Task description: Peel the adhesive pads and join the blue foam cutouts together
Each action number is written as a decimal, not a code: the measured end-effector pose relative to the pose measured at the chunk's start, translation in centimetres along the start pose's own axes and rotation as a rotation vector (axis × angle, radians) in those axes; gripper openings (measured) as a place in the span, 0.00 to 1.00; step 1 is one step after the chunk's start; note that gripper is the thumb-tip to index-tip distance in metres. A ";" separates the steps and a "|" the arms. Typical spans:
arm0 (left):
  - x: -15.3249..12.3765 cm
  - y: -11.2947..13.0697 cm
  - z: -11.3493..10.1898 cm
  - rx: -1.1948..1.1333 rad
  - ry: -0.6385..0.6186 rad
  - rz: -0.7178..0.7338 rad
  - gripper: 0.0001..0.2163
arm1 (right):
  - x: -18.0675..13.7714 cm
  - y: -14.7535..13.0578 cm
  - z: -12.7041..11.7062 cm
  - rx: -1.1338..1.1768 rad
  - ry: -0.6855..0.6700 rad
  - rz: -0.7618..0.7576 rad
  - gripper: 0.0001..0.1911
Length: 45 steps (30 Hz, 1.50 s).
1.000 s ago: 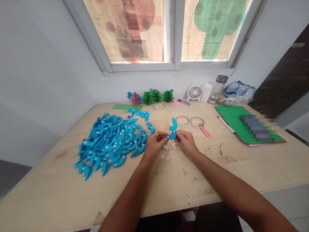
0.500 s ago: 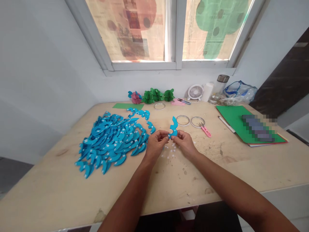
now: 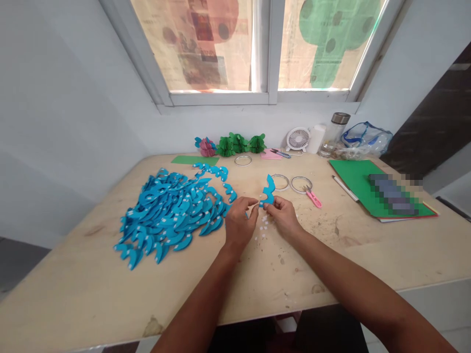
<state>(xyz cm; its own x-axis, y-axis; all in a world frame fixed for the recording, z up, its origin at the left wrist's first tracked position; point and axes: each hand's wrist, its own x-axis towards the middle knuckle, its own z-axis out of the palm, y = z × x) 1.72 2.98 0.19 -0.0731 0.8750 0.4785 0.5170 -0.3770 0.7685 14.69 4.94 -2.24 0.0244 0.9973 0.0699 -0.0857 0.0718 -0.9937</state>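
A wavy blue paper cutout stands up from the pinched fingers of my right hand, which grip its lower end. A small white patch marks that end. My left hand is closed in a pinch just left of it; a pale speck shows at the fingertips, too small to name. Below and between both hands, small white paper squares lie scattered on the wooden table. A large heap of similar blue cutouts, many with white patches, spreads left of my left hand.
Beyond my hands lie rolls of tape and pink-handled snips. A green folder with a blurred dark object on it lies right, beside a white pen. Paper ornaments, a small fan and a glass bottle line the wall.
My right hand has shifted slightly right with the blue cutout. The fingertips of my left hand have come away from the cutout's body and now pinch at its left end.
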 end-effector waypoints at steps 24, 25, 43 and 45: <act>-0.4 -0.9 0.5 0.286 0.009 0.266 0.07 | -0.4 -0.7 -0.2 -0.272 -0.002 -0.158 0.16; -0.4 -0.8 0.4 0.281 0.009 0.264 0.07 | -0.4 -0.7 -0.2 -0.268 -0.005 -0.159 0.16; -0.1 -0.9 0.3 0.175 -0.023 0.211 0.06 | 0.0 -0.3 -0.3 -0.116 -0.014 -0.055 0.15; -0.1 -1.1 0.3 0.208 -0.027 0.232 0.05 | 0.0 -0.3 -0.4 -0.114 -0.020 -0.048 0.15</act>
<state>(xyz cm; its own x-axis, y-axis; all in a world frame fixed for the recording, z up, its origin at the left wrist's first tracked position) 1.44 3.43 -0.79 0.0891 0.7816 0.6174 0.6809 -0.5002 0.5349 15.06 4.87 -1.99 0.0062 0.9930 0.1184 0.0291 0.1181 -0.9926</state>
